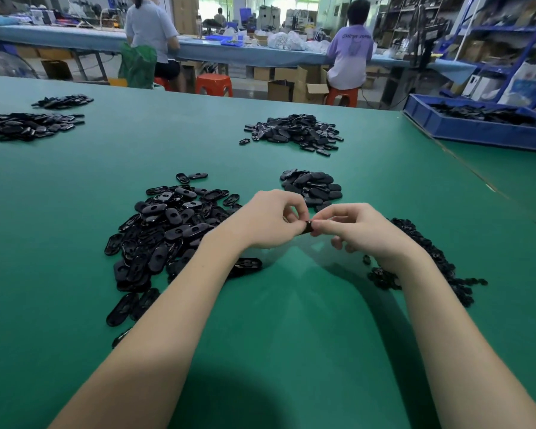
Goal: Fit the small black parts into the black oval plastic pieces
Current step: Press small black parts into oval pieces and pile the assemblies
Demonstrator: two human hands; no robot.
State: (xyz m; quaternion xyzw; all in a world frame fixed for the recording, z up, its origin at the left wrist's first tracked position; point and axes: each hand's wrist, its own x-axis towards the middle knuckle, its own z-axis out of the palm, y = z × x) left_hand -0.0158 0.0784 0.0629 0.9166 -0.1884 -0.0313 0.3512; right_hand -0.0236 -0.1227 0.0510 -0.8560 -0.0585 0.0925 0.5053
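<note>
My left hand [270,219] and my right hand [362,229] meet above the green table [291,320], both pinching one black oval plastic piece [307,226] between their fingertips. Most of that piece is hidden by the fingers, so I cannot tell whether a small part sits in it. A big heap of black oval pieces [167,233] lies left of my left hand. A strip of small black parts [430,255] lies under and right of my right wrist. A neat small pile of ovals [313,187] sits just beyond my hands.
More black piles lie farther off: one at centre back [294,131] and two at the far left [28,125]. A blue bin [483,131] of black parts stands at the right edge. Two people sit with their backs turned at a bench behind.
</note>
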